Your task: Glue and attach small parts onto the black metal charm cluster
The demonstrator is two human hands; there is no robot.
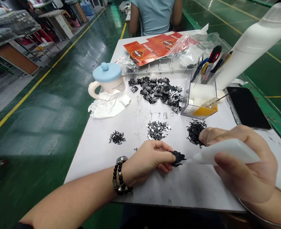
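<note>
My left hand (152,156) pinches a small black plastic part (177,158) above the front of the white table (102,159). In my right hand (248,162) is a translucent white squeeze bottle (231,152), tilted with its thin nozzle pointing left at the part. The nozzle tip is at or very near the part's right end; contact cannot be made out. Beyond my hands lie a pile of small silvery pieces (157,129), a small heap of curved black pieces (117,137) and a larger heap of black pieces (196,132), partly behind my right fingers.
A larger pile of black parts (157,90) lies farther back. Around it stand a blue-lidded mug (108,78), a crumpled white cloth (109,103), a clear tool box (199,101), a phone (249,106) and a tall white bottle (252,47). A person (156,16) sits beyond orange printed card (152,47).
</note>
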